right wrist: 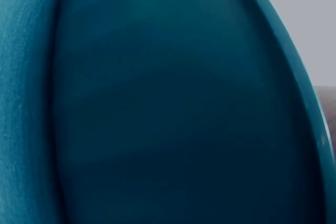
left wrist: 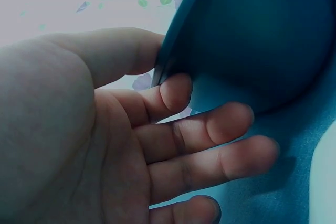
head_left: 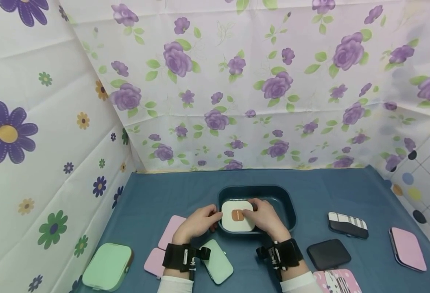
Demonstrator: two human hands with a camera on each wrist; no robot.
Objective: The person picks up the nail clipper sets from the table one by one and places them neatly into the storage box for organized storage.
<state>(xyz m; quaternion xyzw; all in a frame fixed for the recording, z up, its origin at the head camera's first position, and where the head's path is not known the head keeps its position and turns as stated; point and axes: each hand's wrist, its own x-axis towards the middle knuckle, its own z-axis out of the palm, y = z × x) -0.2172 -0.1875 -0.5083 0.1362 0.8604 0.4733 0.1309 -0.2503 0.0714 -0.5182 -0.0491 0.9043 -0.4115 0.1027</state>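
Observation:
A dark blue tray [head_left: 286, 211] stands on the table, and a cream square case [head_left: 229, 219] with a brown label lies in its left part. My left hand [head_left: 199, 221] pinches the tray's left rim between thumb and forefinger. In the left wrist view the other fingers of that hand [left wrist: 173, 140] spread below the tray wall [left wrist: 257, 30]. On the case's right side, my right hand [head_left: 266, 217] holds it, thumb on top and fingers at the far corner. The right wrist view is filled mostly by the tray's outer wall [right wrist: 173, 103], hiding the right fingers.
Left of the tray lie a green case [head_left: 106, 266], pink cases [head_left: 171, 230] and a mint case [head_left: 218, 262]. At the right are a striped case [head_left: 348, 225], a black case [head_left: 329, 254], a patterned pink case [head_left: 337, 280] and a plain pink case [head_left: 409, 248]. Flowered cloth [head_left: 215, 97] hangs behind.

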